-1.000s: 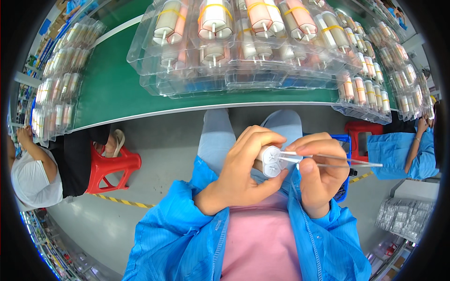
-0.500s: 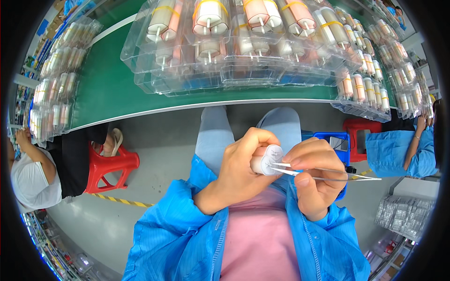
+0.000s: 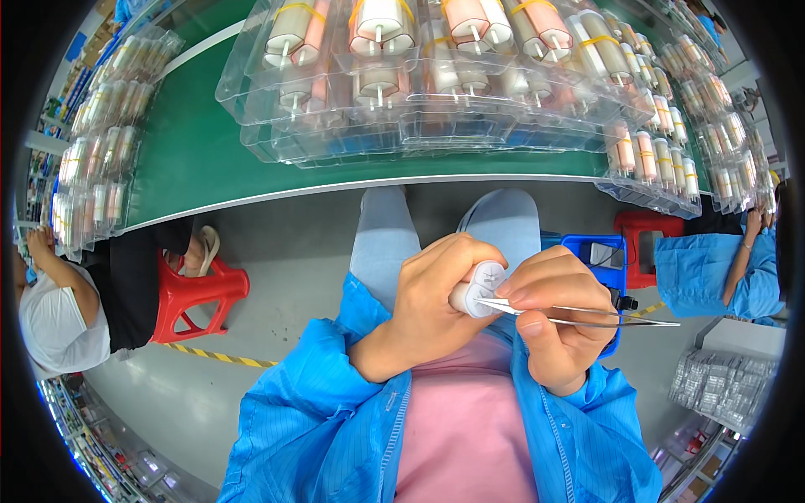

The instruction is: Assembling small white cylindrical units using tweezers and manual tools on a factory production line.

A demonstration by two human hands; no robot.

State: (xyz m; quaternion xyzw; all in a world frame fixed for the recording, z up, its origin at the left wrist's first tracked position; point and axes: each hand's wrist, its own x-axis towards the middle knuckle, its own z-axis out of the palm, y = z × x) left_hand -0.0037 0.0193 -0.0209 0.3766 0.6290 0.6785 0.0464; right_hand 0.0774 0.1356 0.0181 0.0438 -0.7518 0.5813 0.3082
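Observation:
My left hand point(image 3: 436, 293) is wrapped round a small white cylindrical part point(image 3: 485, 289), its round-lobed end face turned toward my right hand. Fine dark marks show on that face; the rest of the part is hidden by my fingers. Between thumb and fingers my right hand point(image 3: 563, 306) pinches a pair of metal tweezers point(image 3: 646, 322). Their pale tips are close together and touch, or nearly touch, the end face. Whether anything sits between the tips is too small to tell. Both hands are above my lap, in front of the table edge.
Clear plastic trays point(image 3: 335, 147) of white and pink cylinders with yellow bands are stacked on the green table point(image 3: 193, 151). More trays stand at both sides. A red stool point(image 3: 201, 293) and a seated person are at left. A blue crate point(image 3: 599, 251) and another person are at right.
The tweezer tips have come together from a spread position and lie against the white part's end face. The white part has tilted slightly in my left hand.

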